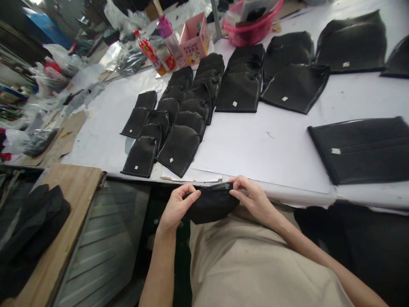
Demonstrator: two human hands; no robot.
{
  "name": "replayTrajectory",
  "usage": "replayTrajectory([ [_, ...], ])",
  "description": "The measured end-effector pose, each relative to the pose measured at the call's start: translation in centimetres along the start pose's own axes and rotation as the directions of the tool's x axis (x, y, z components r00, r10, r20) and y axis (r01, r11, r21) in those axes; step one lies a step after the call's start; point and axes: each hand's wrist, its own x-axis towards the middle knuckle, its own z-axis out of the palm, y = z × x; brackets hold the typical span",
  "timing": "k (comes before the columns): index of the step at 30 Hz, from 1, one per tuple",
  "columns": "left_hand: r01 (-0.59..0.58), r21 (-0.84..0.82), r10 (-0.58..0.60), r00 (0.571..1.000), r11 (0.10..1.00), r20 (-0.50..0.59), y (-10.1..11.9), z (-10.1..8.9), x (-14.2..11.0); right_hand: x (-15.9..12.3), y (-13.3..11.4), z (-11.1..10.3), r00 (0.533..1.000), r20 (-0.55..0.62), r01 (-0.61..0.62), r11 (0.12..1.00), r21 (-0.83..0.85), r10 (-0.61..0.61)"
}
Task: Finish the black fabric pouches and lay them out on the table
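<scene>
A black fabric piece (213, 207) hangs in front of my body, just off the table's front edge. My left hand (179, 204) pinches its left upper corner between thumb and fingers. At the opposite corner my right hand (248, 195) grips the same edge. Between both hands the top edge is stretched, with a dark shiny strip along it. Beyond my hands, overlapping stacks of black pieces (180, 147) with small white tags lie on the white table. A larger black piece (367, 149) with a white tag lies to the right.
Along the back stand a pink box (194, 40), a red-labelled bottle (149, 52) and a pink basin (252, 25). More black pieces (243, 81) lie along the white table (255, 145). At left, dark cloth (35, 230) rests on a wooden board (72, 192). Plastic bags (64, 59) clutter the far left.
</scene>
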Motion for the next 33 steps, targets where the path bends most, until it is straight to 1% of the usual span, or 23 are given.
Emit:
replayTrajectory([
  [4,0.006,-0.002,-0.006,1.0,1.0,0.015,0.0,0.0,-0.2,0.0,-0.1,0.2,1.0,-0.008,0.016,1.0,0.004,-0.016],
  [7,-0.004,0.026,0.003,0.999,1.0,0.032,-0.1,0.0,-0.4,-0.1,0.0,0.3,1.0,-0.011,0.025,1.0,-0.008,-0.025],
  [10,-0.02,0.112,0.014,0.999,0.994,0.051,-0.1,-0.3,-0.5,-0.2,0.2,0.4,0.999,-0.017,0.036,0.999,-0.03,-0.037],
  [12,-0.061,0.224,0.047,0.997,0.973,0.068,0.2,-0.5,-0.7,-0.2,0.2,0.6,0.998,-0.016,0.061,0.996,-0.062,-0.062],
  [14,-0.139,0.376,0.114,0.99,0.916,0.089,0.7,-0.6,-1.0,-0.1,0.1,0.7,0.995,-0.005,0.096,0.989,-0.109,-0.097],
  [16,-0.222,0.534,0.187,0.975,0.816,0.118,1.4,-0.4,-1.3,0.1,-0.1,0.7,0.991,0.011,0.13,0.978,-0.162,-0.13],
  [18,-0.273,0.657,0.24,0.96,0.703,0.142,2.1,0.0,-1.4,0.3,-0.3,0.8,0.985,0.026,0.171,0.961,-0.216,-0.17],
  [19,-0.286,0.697,0.259,0.954,0.658,0.147,2.4,0.3,-1.4,0.4,-0.4,0.8,0.98,0.031,0.197,0.95,-0.242,-0.195],
  [21,-0.301,0.738,0.29,0.945,0.604,0.148,2.9,1.1,-1.1,0.6,-0.5,1.0,0.966,0.045,0.255,0.923,-0.288,-0.253],
  [24,-0.315,0.749,0.31,0.938,0.583,0.154,3.2,2.1,-0.3,0.8,-0.4,1.4,0.944,0.065,0.325,0.877,-0.354,-0.324],
  [26,-0.322,0.735,0.308,0.938,0.597,0.161,3.2,2.7,0.4,0.7,-0.2,1.7,0.934,0.068,0.349,0.852,-0.39,-0.351],
  [28,-0.326,0.68,0.294,0.941,0.656,0.168,2.9,3.1,1.0,0.6,0.0,2.0,0.927,0.054,0.359,0.839,-0.409,-0.37],
  [30,-0.307,0.558,0.243,0.952,0.771,0.188,2.4,3.3,1.6,0.5,0.3,2.1,0.925,0.034,0.359,0.839,-0.409,-0.38],
  [32,-0.237,0.382,0.16,0.961,0.893,0.224,2.0,3.4,1.9,0.4,0.6,2.2,0.917,0.016,0.372,0.838,-0.398,-0.4],
  [33,-0.187,0.291,0.117,0.963,0.938,0.241,1.8,3.4,2.0,0.4,0.8,2.1,0.91,0.01,0.384,0.836,-0.392,-0.414],
])
